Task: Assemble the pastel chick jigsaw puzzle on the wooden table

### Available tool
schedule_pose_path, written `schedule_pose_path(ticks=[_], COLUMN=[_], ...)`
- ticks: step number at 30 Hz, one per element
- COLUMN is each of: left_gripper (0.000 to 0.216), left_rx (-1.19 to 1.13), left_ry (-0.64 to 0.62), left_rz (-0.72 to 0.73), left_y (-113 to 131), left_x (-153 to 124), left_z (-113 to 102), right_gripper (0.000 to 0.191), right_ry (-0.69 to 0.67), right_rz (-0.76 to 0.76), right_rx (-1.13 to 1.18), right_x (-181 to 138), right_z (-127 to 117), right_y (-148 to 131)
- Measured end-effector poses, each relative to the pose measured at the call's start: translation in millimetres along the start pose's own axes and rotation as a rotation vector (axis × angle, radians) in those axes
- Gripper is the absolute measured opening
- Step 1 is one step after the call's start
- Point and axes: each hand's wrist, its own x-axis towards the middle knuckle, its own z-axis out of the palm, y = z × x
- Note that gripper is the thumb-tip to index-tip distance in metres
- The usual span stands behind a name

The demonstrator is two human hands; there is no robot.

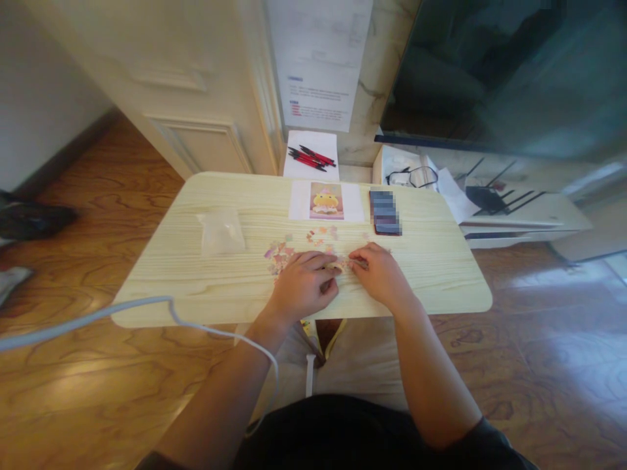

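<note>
Both my hands rest on a light wooden table (pixel 431 274), near its front edge. My left hand (pixel 304 284) is curled, its fingers pinched on a small jigsaw piece. My right hand (pixel 379 271) is also closed, its fingertips pressed on small pieces between the two hands. Several loose pastel jigsaw pieces (pixel 280 253) lie scattered just beyond my left hand, and more pieces (pixel 323 235) lie farther back. A picture card (pixel 326 200) with a yellow cartoon figure lies on white paper at the table's far edge.
A clear plastic bag (pixel 221 230) lies left of the pieces. A phone (pixel 385 211) lies right of the card. Red and black pens (pixel 312 157) sit on paper behind the table. Glasses (pixel 412 175) rest on a low white shelf. A white cable (pixel 122 308) crosses the table's front left.
</note>
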Motion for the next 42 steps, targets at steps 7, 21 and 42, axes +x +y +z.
schedule_pose_path(ticks=[7,21,42], left_gripper=[0.028,0.027,0.017], left_rx=[0.007,-0.009,-0.044], left_ry=[0.018,0.035,0.225], left_rz=[-0.010,-0.016,-0.032], left_y=[-2,0,-1], left_x=[0,1,0], left_z=[3,2,1], right_gripper=[0.009,0.023,0.017], right_ry=[0.018,0.192,0.083], right_rz=[0.027,0.174,0.360], right_rx=[-0.099,-0.138,-0.162], right_x=[-4,4,42], right_z=[1,-27,-14], right_y=[-1,40,35])
